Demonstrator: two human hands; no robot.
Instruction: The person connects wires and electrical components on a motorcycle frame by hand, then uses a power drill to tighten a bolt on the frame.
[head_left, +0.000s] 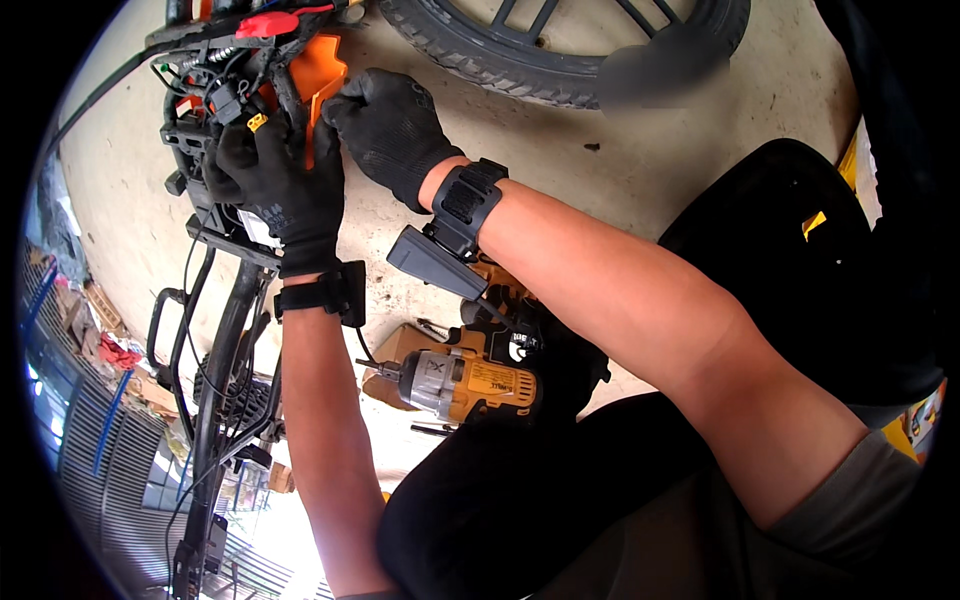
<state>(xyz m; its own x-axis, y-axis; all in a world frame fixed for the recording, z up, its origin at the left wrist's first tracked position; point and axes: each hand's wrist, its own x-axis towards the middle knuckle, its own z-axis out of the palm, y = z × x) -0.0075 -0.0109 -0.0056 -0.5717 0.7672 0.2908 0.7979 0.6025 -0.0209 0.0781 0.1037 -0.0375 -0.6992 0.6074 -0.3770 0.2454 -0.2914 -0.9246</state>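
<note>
Head view: both hands, in black knit gloves, work close together at the top end of a dark tubular frame, upper L of view. L hand sits over the frame parts, fingers bent in among black wiring, w/ a small yellow connector right by the fingertips; can't tell if it's pinched or just beside them. R hand is curled, fingers bunched at the edge of an orange plastic part; contact pt is hidden, so can't tell if it's clamped on the edge or only against it. Hands are v. near each other, orange part btwn & above them, set in the frame next to a black box-shaped unit and a red piece.

Step in hand, my read: close handwork around the orange part and wiring, no tool in use. Next move prob. calls for a firm L hold, fine fingertip control from R, & cables kept clear of the part's edge.

Nearby: yellow-and-black power tool lies below the hands, by a cardboard box. Spoked wheel w/ knobby tyre is on the floor, top of view. Black straps on both wrists.
</note>
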